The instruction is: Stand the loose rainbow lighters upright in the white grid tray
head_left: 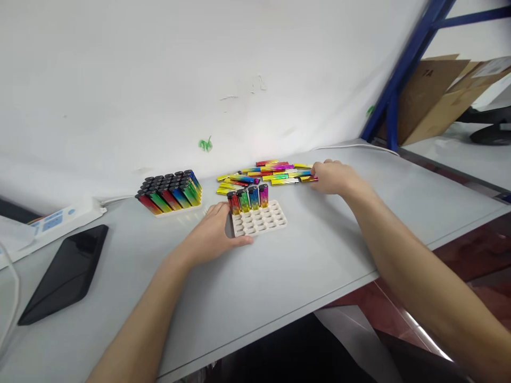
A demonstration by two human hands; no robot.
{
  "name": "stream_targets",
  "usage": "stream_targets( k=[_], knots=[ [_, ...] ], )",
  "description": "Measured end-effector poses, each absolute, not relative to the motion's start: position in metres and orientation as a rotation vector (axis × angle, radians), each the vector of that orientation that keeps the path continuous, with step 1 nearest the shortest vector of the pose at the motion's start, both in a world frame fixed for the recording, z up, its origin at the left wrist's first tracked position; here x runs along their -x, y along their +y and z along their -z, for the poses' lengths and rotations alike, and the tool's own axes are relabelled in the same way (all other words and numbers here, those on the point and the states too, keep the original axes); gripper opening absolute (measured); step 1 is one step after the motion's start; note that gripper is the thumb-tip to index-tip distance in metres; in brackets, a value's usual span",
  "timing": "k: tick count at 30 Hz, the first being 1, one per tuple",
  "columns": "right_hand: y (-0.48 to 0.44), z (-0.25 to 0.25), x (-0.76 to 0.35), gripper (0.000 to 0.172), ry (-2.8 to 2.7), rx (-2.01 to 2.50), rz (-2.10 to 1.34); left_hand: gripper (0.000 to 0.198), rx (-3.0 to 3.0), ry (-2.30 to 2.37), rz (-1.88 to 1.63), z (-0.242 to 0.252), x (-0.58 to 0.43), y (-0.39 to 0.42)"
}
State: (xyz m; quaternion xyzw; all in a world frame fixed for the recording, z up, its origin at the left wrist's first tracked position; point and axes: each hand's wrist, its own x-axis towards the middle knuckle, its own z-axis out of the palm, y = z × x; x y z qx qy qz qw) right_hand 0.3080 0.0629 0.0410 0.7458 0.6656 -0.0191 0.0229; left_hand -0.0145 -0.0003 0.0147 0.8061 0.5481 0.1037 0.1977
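My left hand [215, 233] is closed around the left end of a white slotted tray [263, 229], its thumb along the front edge. Several shiny lighters [254, 198], red, green, blue and pink with yellow, stand upright along the tray's back row; the slots in front of them show bare. At the right end of a loose pile of lighters [275, 173], my right hand [333, 177] has its fingers closed on a red-and-yellow lighter [307, 179]. That lighter lies flat and its far end is hidden by the fingertips.
A second tray packed with upright lighters [171, 192] stands at the back left. Nearer on the left lie a black phone [66, 271] and a white power strip [59, 223]. A white wall rises behind the table; a blue frame [393, 106] and cardboard boxes [435, 96] stand right.
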Motion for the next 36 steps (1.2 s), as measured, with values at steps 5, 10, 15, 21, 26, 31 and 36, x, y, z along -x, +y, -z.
stream_targets(
  k=[5,10,15,21,26,31,36],
  knots=[
    [0.054,-0.036,-0.321,0.044,2.034,-2.429,0.135,0.079,-2.283,1.537,-0.279,-0.014,0.015,0.0],
    [0.044,-0.019,-0.34,0.049,2.136,-2.427,0.152,0.08,-2.28,1.515,-0.298,-0.014,0.014,0.0],
    [0.03,-0.001,-0.362,0.033,2.379,-2.447,0.153,0.079,-2.28,1.498,-0.344,-0.013,0.014,0.0],
    [0.019,-0.019,-0.36,0.02,2.664,-2.561,0.956,0.08,-2.29,1.495,-0.337,-0.011,0.015,0.001],
    [0.042,-0.037,-0.32,0.019,2.825,-2.178,2.183,0.083,-2.285,1.511,-0.335,-0.01,0.015,0.002],
    [0.069,-0.031,-0.27,0.022,2.361,-2.244,2.86,0.082,-2.302,1.5,-0.344,-0.008,0.015,0.002],
    [0.069,-0.015,-0.257,0.033,2.323,-2.178,2.853,0.081,-2.306,1.503,-0.341,-0.008,0.014,0.002]
  ],
)
